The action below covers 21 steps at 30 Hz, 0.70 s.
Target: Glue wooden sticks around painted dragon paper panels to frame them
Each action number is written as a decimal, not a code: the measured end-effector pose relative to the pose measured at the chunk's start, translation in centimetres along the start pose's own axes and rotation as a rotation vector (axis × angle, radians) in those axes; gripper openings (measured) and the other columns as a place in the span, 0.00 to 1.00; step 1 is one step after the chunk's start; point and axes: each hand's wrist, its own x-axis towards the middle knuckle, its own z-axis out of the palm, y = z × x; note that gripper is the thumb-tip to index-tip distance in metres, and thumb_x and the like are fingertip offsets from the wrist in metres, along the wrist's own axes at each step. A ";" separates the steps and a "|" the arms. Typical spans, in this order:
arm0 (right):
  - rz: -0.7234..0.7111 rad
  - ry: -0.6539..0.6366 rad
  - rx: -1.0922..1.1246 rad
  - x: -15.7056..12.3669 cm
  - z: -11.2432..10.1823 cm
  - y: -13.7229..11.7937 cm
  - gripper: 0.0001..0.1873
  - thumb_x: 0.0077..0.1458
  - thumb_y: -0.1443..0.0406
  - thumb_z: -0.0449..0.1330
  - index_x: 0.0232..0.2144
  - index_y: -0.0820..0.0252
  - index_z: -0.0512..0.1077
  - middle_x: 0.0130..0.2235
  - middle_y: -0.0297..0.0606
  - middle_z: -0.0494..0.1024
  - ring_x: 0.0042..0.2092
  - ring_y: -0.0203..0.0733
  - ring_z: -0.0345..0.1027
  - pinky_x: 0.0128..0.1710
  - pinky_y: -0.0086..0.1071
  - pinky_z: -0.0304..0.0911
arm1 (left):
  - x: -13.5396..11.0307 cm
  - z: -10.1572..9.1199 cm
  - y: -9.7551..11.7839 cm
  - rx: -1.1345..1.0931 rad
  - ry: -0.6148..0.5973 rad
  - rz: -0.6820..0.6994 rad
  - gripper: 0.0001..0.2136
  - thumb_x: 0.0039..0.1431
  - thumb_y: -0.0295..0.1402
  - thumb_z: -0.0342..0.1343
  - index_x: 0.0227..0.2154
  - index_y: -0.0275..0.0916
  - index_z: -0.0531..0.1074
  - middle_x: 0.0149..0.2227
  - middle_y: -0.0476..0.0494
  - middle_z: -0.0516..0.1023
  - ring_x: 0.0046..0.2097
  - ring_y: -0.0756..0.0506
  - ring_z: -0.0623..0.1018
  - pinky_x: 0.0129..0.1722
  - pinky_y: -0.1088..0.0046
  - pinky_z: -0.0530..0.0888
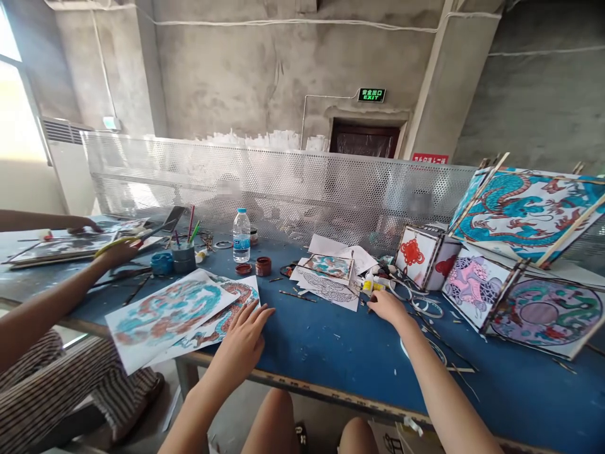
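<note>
While the left hand lies palm down with its fingers spread, clasping nothing, here's the thing beneath it: a white paper sheet painted with a blue and rust-red dragon, near the front edge of the blue-topped desk. Partly over that sheet lies a white paper sheet blotched in turquoise and brown, its near corner jutting past the desk's edge. Across to the right now, the right hand has its fingers curled down, just beside a small white bottle with a yellow label; whether that grip is closed on anything, I can't tell from here. Both sheets look light and limp, likely to slide, crease or tear; I'd take the dragon one by its pale right margin, clear of the paint. The bottle looks light too, probably soft-walled, best pinched lightly round its body.
</note>
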 end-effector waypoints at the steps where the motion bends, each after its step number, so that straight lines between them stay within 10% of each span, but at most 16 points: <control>1: -0.004 0.000 0.002 0.0 0.0 0.0 0.08 0.54 0.63 0.53 0.32 0.61 0.70 0.42 0.45 0.72 0.45 0.48 0.66 0.37 0.33 0.58 | 0.3 0.1 -0.2 -0.001 0.017 0.000 0.24 0.51 0.22 0.42 0.52 0.39 0.66 0.55 0.44 0.68 0.60 0.40 0.61 0.57 0.57 0.60; 13: -0.015 0.084 0.063 0.2 0.0 0.2 0.06 0.52 0.65 0.53 0.28 0.60 0.69 0.40 0.45 0.73 0.42 0.47 0.67 0.34 0.32 0.59 | 2.8 -0.3 1.2 -0.099 0.230 -0.038 0.20 0.59 0.24 0.38 0.52 0.39 0.65 0.44 0.39 0.76 0.45 0.41 0.75 0.43 0.61 0.72; 17: -0.069 0.077 0.430 0.4 0.0 -0.3 0.10 0.54 0.59 0.52 0.29 0.60 0.68 0.36 0.42 0.75 0.38 0.43 0.68 0.33 0.31 0.61 | 3.8 -0.8 4.9 -0.238 0.365 0.204 0.19 0.61 0.25 0.40 0.53 0.40 0.64 0.48 0.40 0.74 0.50 0.42 0.72 0.49 0.61 0.69; 21: 0.014 -0.289 1.050 0.0 -0.3 -1.5 0.25 0.54 0.44 0.47 0.34 0.59 0.67 0.30 0.40 0.75 0.30 0.40 0.70 0.30 0.32 0.64 | 4.1 -1.4 8.2 -0.430 0.290 0.674 0.17 0.62 0.27 0.42 0.53 0.42 0.63 0.48 0.43 0.75 0.52 0.46 0.70 0.55 0.64 0.65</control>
